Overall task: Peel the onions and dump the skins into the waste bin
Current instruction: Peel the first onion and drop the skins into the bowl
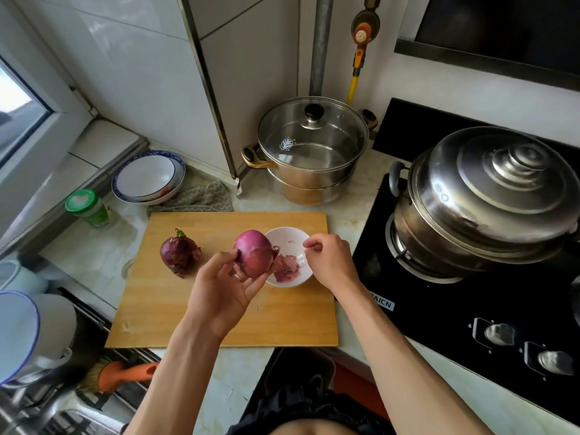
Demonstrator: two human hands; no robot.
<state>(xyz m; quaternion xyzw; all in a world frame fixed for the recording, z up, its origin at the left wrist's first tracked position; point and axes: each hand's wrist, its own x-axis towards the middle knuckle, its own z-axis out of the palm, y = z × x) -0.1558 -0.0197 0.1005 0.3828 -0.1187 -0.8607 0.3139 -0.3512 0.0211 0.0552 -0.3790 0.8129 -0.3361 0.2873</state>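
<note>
Left hand [226, 284]: it holds the half-peeled onion [254, 252] up above the wooden cutting board [219, 312], fingers and thumb curled around the lower part of the bulb.
Half-peeled onion: the top is already bare and shiny pink; a loose dry flap of skin hangs on the side toward the small white bowl [290, 279].
Right hand [329, 259]: it hovers over the bowl with fingers loosely curled; whether a small piece of skin is pinched between the fingertips cannot be told.
Skins [287, 266]: several purple pieces lie inside the bowl, which stands on the board just beside the raised onion.
Second onion [179, 254]: it rests unpeeled on the board, left of the hands, apart from the bowl.
Handling: the bare flesh is probably smooth and slippery, so a firm hold low on the bulb seems best; the skin is thin, light and brittle, and likely tears, so it is best taken at the loose edge.
Waste bin: it is not seen here.
Farther: two steel pots stand behind, one on the stove [470, 309].
</note>
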